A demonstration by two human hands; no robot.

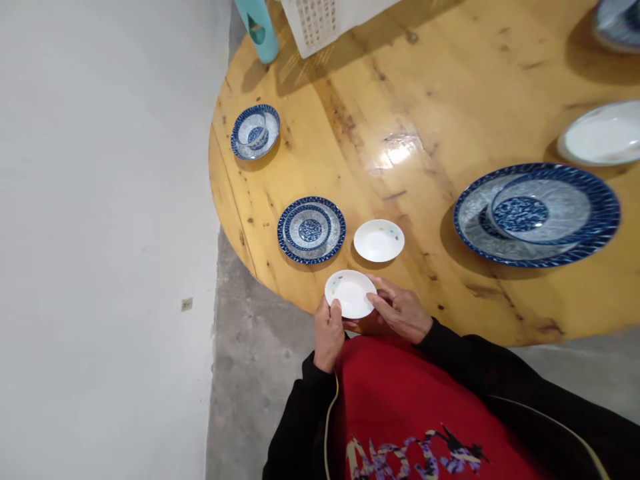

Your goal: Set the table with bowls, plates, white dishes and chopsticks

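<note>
A small white dish (350, 295) with a few coloured marks near its rim is held between my two hands at the table's near edge. My left hand (330, 330) grips its lower left side, thumb on the rim. On the right side, my right hand (400, 312) pinches the rim with the thumb on top and the fingers underneath. Just beyond it lies a second white dish (379, 241) of like pattern. To that dish's left rests a blue-and-white plate (286, 233) with a smaller blue-rimmed piece on it.
The round wooden table (415, 113) also bears a large blue-rimmed plate (603, 220) holding a bowl, a small blue-rimmed plate (273, 127) with a bowl, and a white dish (603, 133). A white basket (320, 23) and a turquoise holder (263, 37) stand at the back.
</note>
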